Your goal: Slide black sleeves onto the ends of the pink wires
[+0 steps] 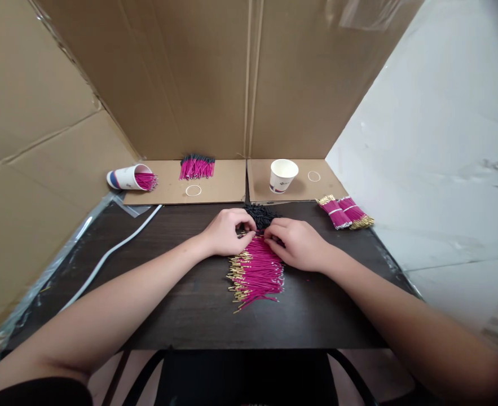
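Observation:
Over the dark table, my left hand [230,232] has its thumb and fingers drawn together in a pinch at the top of a pile of magenta wires [259,265]. Facing it across a small gap, my right hand [296,241] is closed too, its fingertips near the pile's upper right. What sits between the fingers of either hand is too small to make out. The wires lie side by side, gold tips to the left and silvery ends to the right. Just beyond my fingertips is a heap of small black sleeves [262,215].
A white paper cup [283,176] stands on a cardboard strip. Another cup [124,178] lies tipped at left with wires inside. Black-ended wires [197,167] rest between them. Banded wire bundles [345,212] lie right. A white cable [113,249] crosses the left. Cardboard walls [189,79] enclose the back.

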`<state>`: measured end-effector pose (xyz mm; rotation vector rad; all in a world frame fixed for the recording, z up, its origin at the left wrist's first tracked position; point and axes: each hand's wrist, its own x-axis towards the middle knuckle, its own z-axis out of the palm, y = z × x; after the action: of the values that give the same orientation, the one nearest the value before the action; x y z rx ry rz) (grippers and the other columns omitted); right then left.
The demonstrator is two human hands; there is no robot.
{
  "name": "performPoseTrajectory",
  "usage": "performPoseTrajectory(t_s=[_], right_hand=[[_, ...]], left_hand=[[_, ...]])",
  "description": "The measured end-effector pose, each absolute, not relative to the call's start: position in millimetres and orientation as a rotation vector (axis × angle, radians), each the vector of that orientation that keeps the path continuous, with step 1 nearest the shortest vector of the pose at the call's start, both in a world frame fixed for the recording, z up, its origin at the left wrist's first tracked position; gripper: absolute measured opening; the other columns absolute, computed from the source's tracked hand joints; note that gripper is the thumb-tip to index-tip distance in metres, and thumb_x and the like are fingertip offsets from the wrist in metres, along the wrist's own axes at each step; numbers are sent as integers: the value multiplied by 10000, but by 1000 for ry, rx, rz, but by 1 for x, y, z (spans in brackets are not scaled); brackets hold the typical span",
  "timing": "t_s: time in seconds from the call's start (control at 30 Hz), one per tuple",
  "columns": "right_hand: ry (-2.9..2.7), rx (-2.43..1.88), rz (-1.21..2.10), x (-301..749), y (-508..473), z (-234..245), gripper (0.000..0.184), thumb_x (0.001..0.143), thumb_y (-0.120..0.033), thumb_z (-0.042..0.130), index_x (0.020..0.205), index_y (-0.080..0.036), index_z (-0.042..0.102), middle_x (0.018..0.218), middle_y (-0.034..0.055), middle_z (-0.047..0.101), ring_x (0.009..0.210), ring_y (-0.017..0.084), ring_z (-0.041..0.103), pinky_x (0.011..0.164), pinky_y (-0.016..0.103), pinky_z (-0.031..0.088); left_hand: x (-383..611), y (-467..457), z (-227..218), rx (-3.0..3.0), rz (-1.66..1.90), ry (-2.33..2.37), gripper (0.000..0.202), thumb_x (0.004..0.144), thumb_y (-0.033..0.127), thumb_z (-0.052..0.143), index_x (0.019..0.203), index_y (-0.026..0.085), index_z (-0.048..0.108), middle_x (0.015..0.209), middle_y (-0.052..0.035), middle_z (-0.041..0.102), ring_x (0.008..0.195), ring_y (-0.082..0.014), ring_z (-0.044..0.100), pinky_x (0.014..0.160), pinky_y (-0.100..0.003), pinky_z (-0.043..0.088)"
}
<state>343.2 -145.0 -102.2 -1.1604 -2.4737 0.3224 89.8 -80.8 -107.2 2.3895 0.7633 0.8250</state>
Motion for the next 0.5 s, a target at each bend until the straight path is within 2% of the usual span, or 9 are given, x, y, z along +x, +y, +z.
performPoseTrajectory(t_s=[0.17,0.3,0.37,0.5], right_hand=[[-2484,-1158,307,344,-145,-97,95,1055,-189,605,1013,-207,689,979,86,702,871,237,631,746,362,464],[-2411,-1101,386,351,-141,-92,76,1026,-168,595,1014,-223,645,1004,87,700,922,250,639,814,383,496],[-2321,-1107,457,355,-137,-92,84,1058,-197,577,1023,-227,647,993,80,717,910,244,649,826,388,506],[-1971,-1207,606,360,-128,-99,145,1099,-322,605,1064,-229,710,912,53,741,756,210,626,728,375,508]], left_hand=[[89,-78,-109,2357,828,808,106,920,175,737,863,186,825,803,-39,759,711,-175,652,714,-325,508],[88,-73,-110,2236,803,875,154,965,205,700,902,186,839,803,-34,787,704,-173,656,702,-320,494],[88,-72,-110,2205,805,886,142,956,202,705,907,184,837,799,-34,787,702,-171,655,699,-316,495],[88,-75,-109,2303,814,825,83,892,167,745,868,187,823,790,-33,751,691,-162,622,700,-317,497]])
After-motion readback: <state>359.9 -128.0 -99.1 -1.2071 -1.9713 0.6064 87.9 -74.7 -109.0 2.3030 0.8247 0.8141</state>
